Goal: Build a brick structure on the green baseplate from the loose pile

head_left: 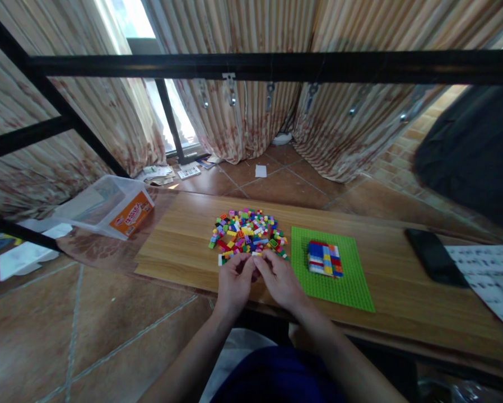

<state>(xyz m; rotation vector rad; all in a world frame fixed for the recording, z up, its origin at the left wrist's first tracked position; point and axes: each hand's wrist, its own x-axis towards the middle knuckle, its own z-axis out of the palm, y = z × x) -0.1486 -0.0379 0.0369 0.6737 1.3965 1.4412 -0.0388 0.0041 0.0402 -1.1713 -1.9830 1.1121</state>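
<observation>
My left hand (235, 279) and my right hand (280, 279) meet at the near edge of a toy brick pile (251, 226), fingers bent and fingertips pinched together. A small white toy brick (257, 254) shows at the fingertips, partly covered by them. The pile holds many loose bricks in mixed colours. To the right of my right hand lies a green baseplate (352, 291). On it sits a flat block of joined bricks (326, 259) in blue, red, yellow and white.
The wooden table (171, 235) carries a black phone (434, 256) and a printed sheet (487, 280) at the right. Left of it stands a clear plastic bin (121, 193) with an orange label. A black metal bar (251, 66) crosses in front of the curtains (251, 123).
</observation>
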